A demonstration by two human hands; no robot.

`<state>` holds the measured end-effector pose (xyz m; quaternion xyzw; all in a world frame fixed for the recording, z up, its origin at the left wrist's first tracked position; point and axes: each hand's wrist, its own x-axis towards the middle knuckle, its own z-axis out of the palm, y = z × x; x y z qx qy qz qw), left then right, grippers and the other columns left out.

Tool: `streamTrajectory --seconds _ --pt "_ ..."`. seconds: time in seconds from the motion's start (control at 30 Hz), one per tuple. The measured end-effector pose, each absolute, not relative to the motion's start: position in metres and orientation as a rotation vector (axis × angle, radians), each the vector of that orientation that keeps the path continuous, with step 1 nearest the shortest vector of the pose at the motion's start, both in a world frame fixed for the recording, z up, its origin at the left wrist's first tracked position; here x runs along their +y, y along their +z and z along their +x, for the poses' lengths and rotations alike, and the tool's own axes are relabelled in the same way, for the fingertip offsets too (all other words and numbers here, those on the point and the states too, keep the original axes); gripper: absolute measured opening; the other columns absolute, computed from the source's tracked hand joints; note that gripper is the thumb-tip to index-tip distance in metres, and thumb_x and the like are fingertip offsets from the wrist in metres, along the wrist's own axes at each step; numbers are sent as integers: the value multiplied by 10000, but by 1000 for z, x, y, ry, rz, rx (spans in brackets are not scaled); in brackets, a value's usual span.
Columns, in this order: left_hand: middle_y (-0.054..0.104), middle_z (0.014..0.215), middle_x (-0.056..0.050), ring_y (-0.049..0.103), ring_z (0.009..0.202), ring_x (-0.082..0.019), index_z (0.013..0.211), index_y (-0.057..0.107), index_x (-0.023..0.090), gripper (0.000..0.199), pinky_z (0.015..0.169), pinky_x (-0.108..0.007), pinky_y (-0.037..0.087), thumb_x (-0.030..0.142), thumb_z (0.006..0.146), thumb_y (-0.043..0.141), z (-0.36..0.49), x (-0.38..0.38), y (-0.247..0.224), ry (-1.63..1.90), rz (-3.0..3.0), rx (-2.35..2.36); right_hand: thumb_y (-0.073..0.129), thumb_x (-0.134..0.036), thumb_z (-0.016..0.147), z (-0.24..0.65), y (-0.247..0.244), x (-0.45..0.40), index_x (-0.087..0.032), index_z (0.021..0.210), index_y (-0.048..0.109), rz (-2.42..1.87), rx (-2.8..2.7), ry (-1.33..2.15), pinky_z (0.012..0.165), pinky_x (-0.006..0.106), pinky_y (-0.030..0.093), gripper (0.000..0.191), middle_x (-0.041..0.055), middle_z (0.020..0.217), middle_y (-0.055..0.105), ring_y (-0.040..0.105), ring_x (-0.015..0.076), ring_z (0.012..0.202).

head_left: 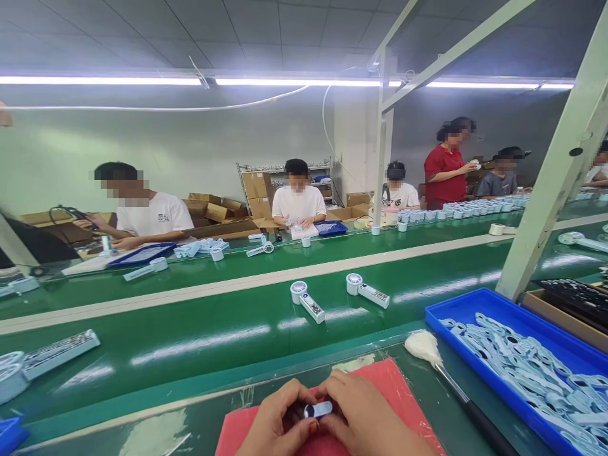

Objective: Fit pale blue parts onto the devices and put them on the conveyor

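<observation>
Left hand (280, 421) and right hand (361, 411) both grip small light-blue part (318, 410) between fingers, above red mat (399, 396) on desk (204, 396). Black-handled tool (468, 405) lies between mat and blue tray (434, 311) of similar parts.

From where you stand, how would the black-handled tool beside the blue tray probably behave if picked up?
The black-handled tool should stay stiff, given its straight, shiny shaft. It may feel handle-heavy, since the grip looks thick. Its lumpy whitish end might squash.
</observation>
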<state>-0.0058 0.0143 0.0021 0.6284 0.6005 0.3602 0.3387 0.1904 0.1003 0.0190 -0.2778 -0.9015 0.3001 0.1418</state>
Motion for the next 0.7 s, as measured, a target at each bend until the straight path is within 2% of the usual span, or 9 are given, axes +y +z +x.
streamTrajectory --seconds 0.7 --pt "651 889 -7 567 818 -175 900 637 218 183 741 -235 412 382 822 614 -1 13 8 869 1643 1612 566 -220 920 192 18 97 -207 967 661 -829 -2681 745 706 291 337 107 36 1044 676 601 187 913"
